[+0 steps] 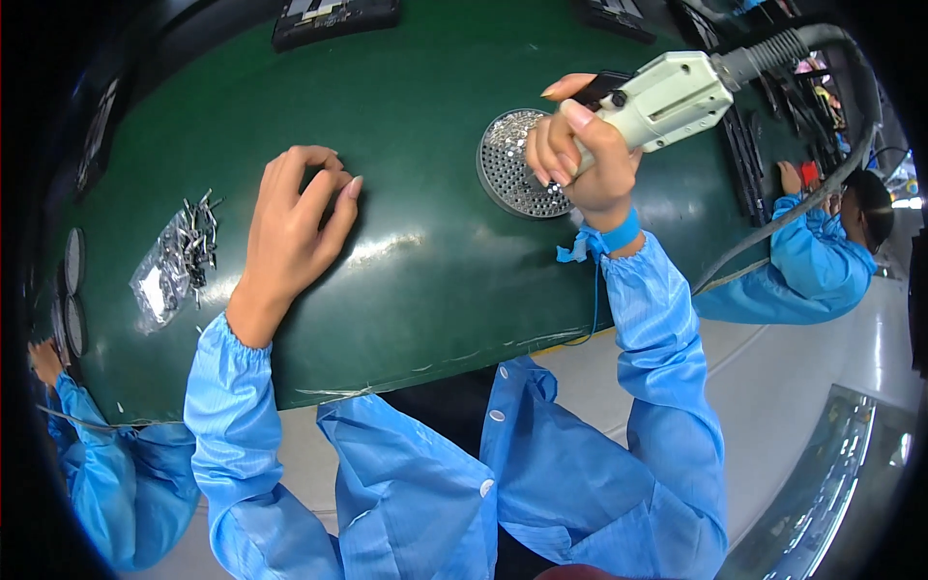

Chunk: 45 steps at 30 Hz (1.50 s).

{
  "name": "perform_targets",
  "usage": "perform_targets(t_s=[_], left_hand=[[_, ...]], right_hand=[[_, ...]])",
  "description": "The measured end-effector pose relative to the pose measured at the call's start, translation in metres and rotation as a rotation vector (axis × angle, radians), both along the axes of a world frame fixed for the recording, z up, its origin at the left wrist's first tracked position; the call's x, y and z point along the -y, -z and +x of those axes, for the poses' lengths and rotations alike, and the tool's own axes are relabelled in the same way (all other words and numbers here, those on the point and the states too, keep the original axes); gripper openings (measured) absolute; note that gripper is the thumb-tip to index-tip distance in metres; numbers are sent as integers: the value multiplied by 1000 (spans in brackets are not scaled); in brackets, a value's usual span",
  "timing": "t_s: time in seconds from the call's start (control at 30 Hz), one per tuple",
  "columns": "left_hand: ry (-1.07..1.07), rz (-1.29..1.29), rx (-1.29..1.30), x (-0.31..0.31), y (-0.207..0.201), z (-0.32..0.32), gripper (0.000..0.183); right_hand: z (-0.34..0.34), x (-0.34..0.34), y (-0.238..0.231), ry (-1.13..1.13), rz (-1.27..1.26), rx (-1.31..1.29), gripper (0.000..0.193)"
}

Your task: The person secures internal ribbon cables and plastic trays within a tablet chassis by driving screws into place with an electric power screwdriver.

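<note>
My right hand (601,169) is wrapped round the body of a pale green electric screwdriver (669,101). A thick grey cable leaves its upper right end, and its working tip is hidden by my fingers. Directly beneath the hand lies a round grey dish (505,184) full of small holes, with many small silvery screws (514,130) on it. On the green tabletop rests my left hand (290,222), loosely bent, its thumb apart from the fingers and nothing visible in it. Left of that hand lies a clear plastic bag (162,275) with small metal pieces (201,242) spilling out.
Dark flat devices (333,21) lie along the far edge, and dark strips (742,164) at the right. Round grey discs (74,261) stand at the left edge. A co-worker in a blue sleeve (812,261) sits at right, another sleeve (135,483) shows lower left. The grey cable (773,227) hangs down right.
</note>
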<state>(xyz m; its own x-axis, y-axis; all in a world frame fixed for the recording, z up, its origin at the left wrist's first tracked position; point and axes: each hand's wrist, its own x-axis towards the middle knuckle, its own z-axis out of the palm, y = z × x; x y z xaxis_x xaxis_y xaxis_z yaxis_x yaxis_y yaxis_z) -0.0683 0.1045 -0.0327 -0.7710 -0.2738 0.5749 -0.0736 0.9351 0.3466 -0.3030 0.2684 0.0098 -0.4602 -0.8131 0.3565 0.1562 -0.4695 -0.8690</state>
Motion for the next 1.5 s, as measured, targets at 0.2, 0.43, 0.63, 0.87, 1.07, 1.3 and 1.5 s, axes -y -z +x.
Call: perform_targets(t_s=[0.2,0.43,0.63,0.87,1.07,1.3,1.5], left_hand=[[-31,89,-78,5,7,-5,16],[-20,83,-75,6,4,-6,17],[-5,96,-60,4,4,-3,17],[3,89,-59,4,7,-2,18],[11,102,1,7,7,-1,14],[29,102,-64,4,5,-1,13],[10,116,-64,1,3,-3,13]], right_hand=[[-3,2,9,-27,-26,-35,20],[-5,4,10,-30,-15,-36,20],[-5,1,11,3,6,-48,22],[-4,-1,13,2,6,-77,21],[-4,2,13,-6,17,-98,18],[5,3,6,76,44,-114,27],[3,-2,-9,103,10,-171,41]])
